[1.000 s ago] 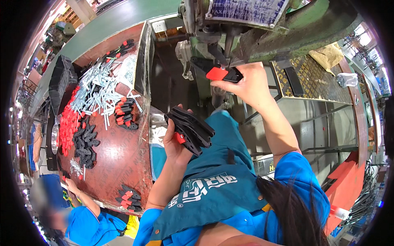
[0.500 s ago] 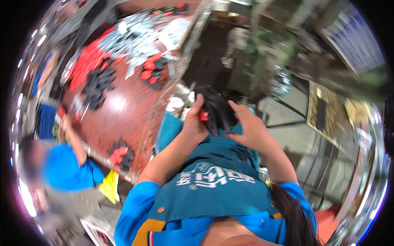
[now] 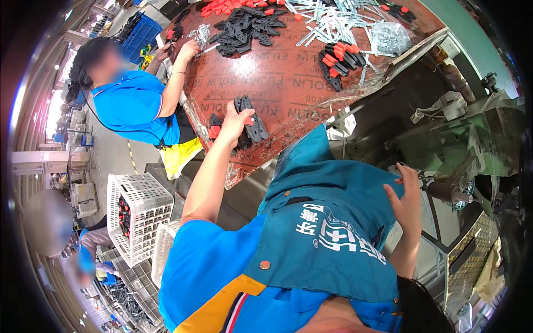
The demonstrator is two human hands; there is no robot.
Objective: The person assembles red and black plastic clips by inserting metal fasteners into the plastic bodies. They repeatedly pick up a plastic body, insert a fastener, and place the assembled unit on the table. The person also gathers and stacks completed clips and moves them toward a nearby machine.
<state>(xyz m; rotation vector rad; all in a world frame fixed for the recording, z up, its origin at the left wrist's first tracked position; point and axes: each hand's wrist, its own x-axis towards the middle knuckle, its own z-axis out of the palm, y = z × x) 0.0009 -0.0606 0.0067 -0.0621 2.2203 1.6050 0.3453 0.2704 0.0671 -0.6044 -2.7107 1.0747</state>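
My left hand (image 3: 235,123) is closed round a small bundle of black plastic parts (image 3: 256,131) with a bit of red on them, down at the near left edge of the red-brown table (image 3: 277,77). Beside it lie more black parts with red pieces (image 3: 215,127), partly covered by the hand. My right hand (image 3: 408,194) is off to the right with fingers apart and nothing in it, close to the green machine (image 3: 461,150). Whether its fingertips touch the machine I cannot tell.
Farther over the table are piles of black parts (image 3: 244,30), metal strips (image 3: 322,22) and assembled black-and-red pieces (image 3: 340,60). A co-worker in blue (image 3: 130,102) handles small parts at the left edge. White crates (image 3: 141,216) stand at lower left.
Both hands held the black bundle before my body. My left hand has carried it left onto the table; my right hand has let go and moved right. The view has turned.
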